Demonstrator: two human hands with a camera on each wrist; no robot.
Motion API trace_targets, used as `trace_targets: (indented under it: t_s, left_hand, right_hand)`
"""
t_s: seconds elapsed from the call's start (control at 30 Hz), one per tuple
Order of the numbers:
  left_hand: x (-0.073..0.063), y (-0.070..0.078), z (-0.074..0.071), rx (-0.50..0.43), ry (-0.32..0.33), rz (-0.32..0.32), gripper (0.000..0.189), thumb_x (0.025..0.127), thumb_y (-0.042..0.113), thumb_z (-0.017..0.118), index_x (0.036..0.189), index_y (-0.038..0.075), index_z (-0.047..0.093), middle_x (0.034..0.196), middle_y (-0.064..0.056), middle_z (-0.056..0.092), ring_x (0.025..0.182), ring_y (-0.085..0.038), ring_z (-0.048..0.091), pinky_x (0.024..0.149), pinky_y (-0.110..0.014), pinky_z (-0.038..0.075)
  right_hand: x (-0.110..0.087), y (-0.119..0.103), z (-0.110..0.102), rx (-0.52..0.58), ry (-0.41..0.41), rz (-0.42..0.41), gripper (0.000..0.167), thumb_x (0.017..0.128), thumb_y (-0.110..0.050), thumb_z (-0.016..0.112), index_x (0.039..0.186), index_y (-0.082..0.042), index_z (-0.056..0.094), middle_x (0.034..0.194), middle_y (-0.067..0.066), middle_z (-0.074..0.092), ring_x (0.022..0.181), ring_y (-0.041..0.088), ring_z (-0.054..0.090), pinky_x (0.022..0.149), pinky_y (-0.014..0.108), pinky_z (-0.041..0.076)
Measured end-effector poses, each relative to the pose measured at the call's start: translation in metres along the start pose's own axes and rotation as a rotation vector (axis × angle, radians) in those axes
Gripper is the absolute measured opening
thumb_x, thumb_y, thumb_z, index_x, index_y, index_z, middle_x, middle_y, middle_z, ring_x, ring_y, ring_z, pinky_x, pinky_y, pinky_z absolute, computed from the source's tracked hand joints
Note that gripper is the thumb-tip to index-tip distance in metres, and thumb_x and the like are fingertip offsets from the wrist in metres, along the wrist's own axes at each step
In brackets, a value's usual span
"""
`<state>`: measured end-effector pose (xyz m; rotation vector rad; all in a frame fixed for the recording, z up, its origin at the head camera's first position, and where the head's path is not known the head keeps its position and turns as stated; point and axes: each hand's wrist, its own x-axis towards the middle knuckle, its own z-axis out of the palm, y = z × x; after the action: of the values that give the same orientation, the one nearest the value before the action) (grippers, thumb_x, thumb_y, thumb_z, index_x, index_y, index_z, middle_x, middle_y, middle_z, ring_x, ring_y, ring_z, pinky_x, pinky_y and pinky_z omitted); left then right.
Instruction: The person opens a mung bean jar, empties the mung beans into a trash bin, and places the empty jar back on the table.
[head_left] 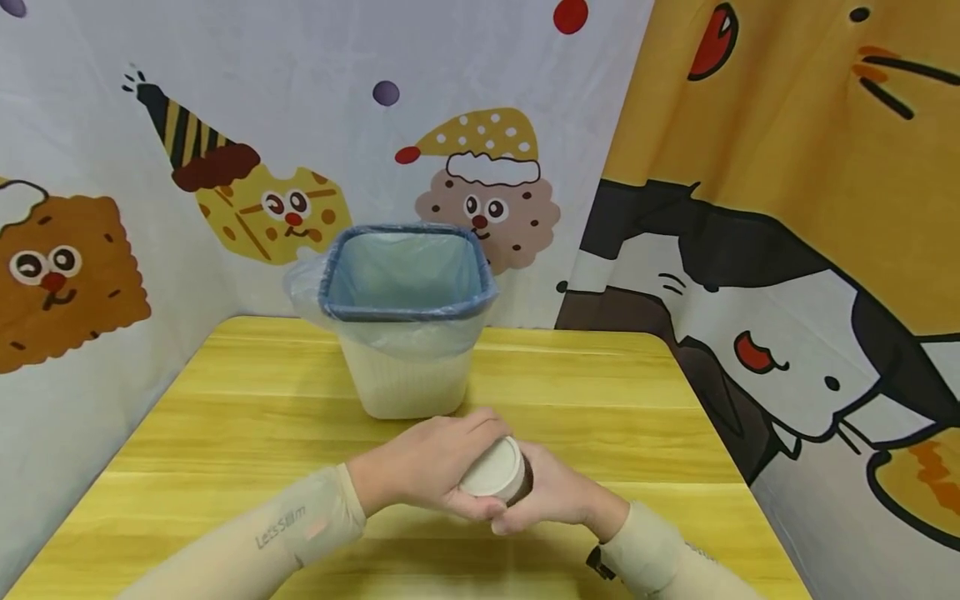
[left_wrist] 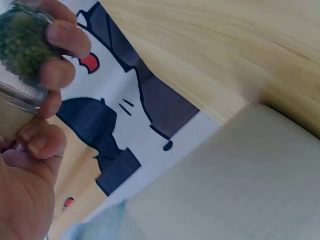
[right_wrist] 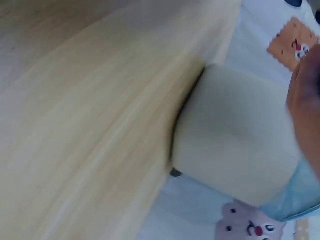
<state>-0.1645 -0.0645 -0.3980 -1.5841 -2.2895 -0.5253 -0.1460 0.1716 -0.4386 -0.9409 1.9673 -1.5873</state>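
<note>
Both hands meet around a small clear jar point(left_wrist: 22, 47) in front of the bin, over the near half of the table. Green granules fill the glass, as the left wrist view shows. My left hand point(head_left: 435, 462) grips the pale, round lid point(head_left: 495, 468) from the left, its fingers curled over the far side. From the right, my right hand point(head_left: 558, 492) holds the jar's body, which is mostly hidden in the head view. The jar is tilted, with its lid towards the left. Only a part of a hand point(right_wrist: 306, 110) shows at the edge of the right wrist view.
Beyond the hands stands a cream bin point(head_left: 408, 375) with a blue rim, lined with a translucent bag point(head_left: 303, 287) that bulges out on its left. Everything is above a yellow wood-grain table point(head_left: 247, 400). Cartoon-printed curtains point(head_left: 300, 50) surround the back and sides.
</note>
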Motion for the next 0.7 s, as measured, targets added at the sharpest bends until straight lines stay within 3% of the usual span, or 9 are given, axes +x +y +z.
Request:
trace_targets:
  t_s: [0.07,0.13,0.3,0.4,0.57,0.7]
  left_hand:
    - [0.0,0.003,0.001,0.016,0.009,0.034,0.068,0.091,0.063,0.073,0.13,0.01,0.058,0.114,0.002,0.06,0.078,-0.002,0.058,0.065,-0.01,0.051]
    - [0.001,0.006,0.002,0.031,0.017,0.057,0.069,0.087,0.061,0.078,0.128,0.009,0.058,0.109,0.002,0.059,0.074,-0.001,0.055,0.062,-0.008,0.047]
    - [0.002,0.01,0.002,0.047,0.04,0.046,0.071,0.082,0.061,0.083,0.124,0.009,0.059,0.104,0.003,0.057,0.072,0.0,0.051,0.06,-0.006,0.043]
    - [0.002,0.011,0.002,0.068,0.054,0.018,0.072,0.083,0.064,0.081,0.124,0.01,0.06,0.103,0.004,0.057,0.073,-0.001,0.051,0.06,-0.009,0.044]
    - [0.004,0.01,0.003,0.118,0.07,-0.06,0.071,0.084,0.067,0.077,0.124,0.01,0.061,0.1,0.004,0.057,0.075,-0.003,0.052,0.06,-0.014,0.048]
    - [0.007,0.008,0.007,0.128,0.094,-0.114,0.069,0.086,0.064,0.077,0.124,0.008,0.062,0.101,0.001,0.058,0.073,-0.005,0.055,0.06,-0.015,0.051]
  right_hand:
    - [0.0,0.002,-0.002,0.032,-0.101,-0.022,0.062,0.078,-0.008,0.085,0.133,-0.002,0.056,0.118,0.003,0.068,0.104,0.01,0.067,0.092,0.032,0.062]
    - [0.0,0.003,-0.002,0.018,-0.147,-0.051,0.058,0.077,-0.008,0.084,0.128,-0.001,0.058,0.112,-0.001,0.068,0.099,0.005,0.067,0.09,0.031,0.063]
    - [-0.001,0.003,0.004,-0.034,-0.089,-0.114,0.055,0.078,-0.008,0.084,0.127,-0.005,0.059,0.11,0.005,0.07,0.097,0.005,0.068,0.087,0.032,0.064]
    - [-0.003,0.001,0.01,-0.098,0.025,-0.128,0.061,0.078,-0.01,0.087,0.132,-0.008,0.058,0.114,0.01,0.071,0.1,0.008,0.069,0.087,0.034,0.064]
    - [-0.003,-0.002,0.026,-0.262,0.329,-0.096,0.078,0.073,-0.012,0.093,0.142,-0.013,0.057,0.118,0.005,0.073,0.101,0.011,0.07,0.087,0.032,0.063]
    - [0.001,-0.003,0.038,-0.398,0.545,-0.124,0.088,0.066,-0.01,0.093,0.145,-0.005,0.056,0.118,0.007,0.075,0.1,0.014,0.072,0.086,0.033,0.064]
